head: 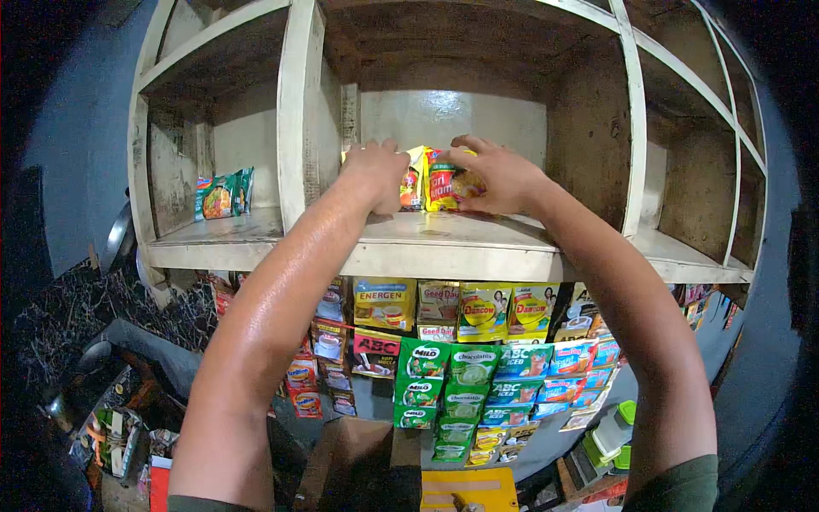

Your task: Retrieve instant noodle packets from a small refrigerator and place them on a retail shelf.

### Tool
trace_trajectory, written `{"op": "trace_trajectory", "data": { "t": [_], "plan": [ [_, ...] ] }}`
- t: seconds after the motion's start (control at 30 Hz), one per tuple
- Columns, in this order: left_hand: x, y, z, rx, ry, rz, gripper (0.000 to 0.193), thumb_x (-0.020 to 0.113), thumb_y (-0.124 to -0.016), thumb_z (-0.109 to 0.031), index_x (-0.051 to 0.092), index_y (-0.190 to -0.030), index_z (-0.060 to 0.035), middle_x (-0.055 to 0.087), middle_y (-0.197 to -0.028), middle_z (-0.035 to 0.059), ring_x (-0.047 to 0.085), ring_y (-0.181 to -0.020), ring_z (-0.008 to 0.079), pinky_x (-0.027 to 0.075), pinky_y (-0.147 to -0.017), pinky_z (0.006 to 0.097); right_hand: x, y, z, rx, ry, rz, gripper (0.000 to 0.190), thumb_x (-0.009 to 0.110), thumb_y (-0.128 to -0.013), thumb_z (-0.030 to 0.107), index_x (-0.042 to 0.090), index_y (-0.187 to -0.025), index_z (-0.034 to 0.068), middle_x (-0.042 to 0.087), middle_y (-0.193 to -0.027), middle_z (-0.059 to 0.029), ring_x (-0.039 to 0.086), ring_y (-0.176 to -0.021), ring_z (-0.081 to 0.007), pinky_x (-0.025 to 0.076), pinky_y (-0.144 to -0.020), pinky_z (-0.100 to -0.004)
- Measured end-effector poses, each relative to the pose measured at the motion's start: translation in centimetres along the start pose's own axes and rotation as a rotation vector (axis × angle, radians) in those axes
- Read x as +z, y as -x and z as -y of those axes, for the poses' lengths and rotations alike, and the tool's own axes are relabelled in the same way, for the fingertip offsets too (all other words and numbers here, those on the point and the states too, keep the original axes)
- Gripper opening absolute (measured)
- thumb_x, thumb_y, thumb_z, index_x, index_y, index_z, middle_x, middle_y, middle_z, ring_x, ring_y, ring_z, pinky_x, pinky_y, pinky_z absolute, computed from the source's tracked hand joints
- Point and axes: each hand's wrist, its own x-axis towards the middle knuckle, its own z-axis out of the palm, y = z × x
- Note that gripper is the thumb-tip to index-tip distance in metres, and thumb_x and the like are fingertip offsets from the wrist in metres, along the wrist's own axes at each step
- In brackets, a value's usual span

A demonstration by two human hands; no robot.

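Note:
My left hand (379, 174) is over a yellow-and-white food packet (414, 179), fingers curled at its top, covering most of it. Right beside it, an instant noodle packet (440, 184) in yellow, red and green stands upright, its edge against the first. My right hand (502, 171) grips this packet from the right, fingers over the top and thumb low on its front. Both packets are in the wide middle compartment of a worn cream wooden shelf (461, 256). Whether more packets stand behind them is hidden.
Green instant noodle packets (221, 195) stand in the left compartment, past a vertical divider (297, 115). Strips of drink sachets (473, 377) hang below the shelf edge. Lower down are a cardboard box (349, 457), a yellow object (470, 489) and green-lidded plastic containers (611, 435).

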Motion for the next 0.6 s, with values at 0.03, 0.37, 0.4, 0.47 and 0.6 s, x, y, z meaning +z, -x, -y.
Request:
{"op": "trace_trajectory", "data": {
  "t": [0.03,0.37,0.4,0.47,0.6],
  "plan": [
    [0.2,0.2,0.2,0.002,0.06,-0.074,0.037,0.07,-0.073,-0.01,0.06,-0.109,-0.0114,0.058,-0.117,0.015,0.059,-0.113,0.033,0.049,-0.094,0.0441,-0.4,0.1,-0.1,-0.003,-0.09,-0.036,0.061,0.077,-0.078,0.035,0.051,-0.131,0.019,0.047,-0.14,-0.0162,0.053,-0.122,-0.0396,0.045,-0.101,-0.0486],
    [-3.2,11.8,-3.6,0.171,0.859,-0.77,0.02,0.062,-0.077,-0.005,0.057,-0.096,-0.0046,0.055,-0.136,0.0162,0.054,-0.126,0.0352,0.041,-0.106,0.0421,-6.6,7.9,9.1,0.114,-0.436,-0.557,0.033,0.075,-0.081,0.029,0.068,-0.104,0.005,0.059,-0.127,-0.0184,0.058,-0.118,-0.0366,0.047,-0.099,-0.0428],
    [-2.9,14.0,-4.4,0.16,0.924,-0.756,0.02,0.061,-0.077,-0.002,0.058,-0.097,-0.0038,0.056,-0.135,0.0172,0.054,-0.126,0.0348,0.04,-0.106,0.042,-7.4,9.4,11.4,0.157,-0.55,-0.482,0.033,0.076,-0.08,0.027,0.068,-0.103,0.006,0.059,-0.127,-0.018,0.058,-0.118,-0.0366,0.047,-0.098,-0.0431],
    [-2.4,17.8,-5.8,0.197,1.006,-0.724,0.022,0.06,-0.076,0.001,0.059,-0.097,-0.0023,0.056,-0.134,0.0192,0.053,-0.126,0.0348,0.038,-0.107,0.0425,-8.0,12.4,15.1,0.16,-0.594,-0.424,0.032,0.078,-0.077,0.024,0.068,-0.103,0.007,0.059,-0.129,-0.0177,0.058,-0.119,-0.0368,0.047,-0.099,-0.0436],
    [-0.2,25.7,-10.1,0.143,1.359,-0.491,0.019,0.065,-0.078,-0.002,0.061,-0.096,-0.0031,0.054,-0.136,0.0239,0.05,-0.13,0.0359,0.036,-0.108,0.0427,-6.5,19.0,20.8,0.209,-0.796,-0.352,0.034,0.08,-0.076,0.02,0.07,-0.107,0.009,0.054,-0.136,-0.0192,0.053,-0.127,-0.0364,0.042,-0.105,-0.0449]
  ]
}}
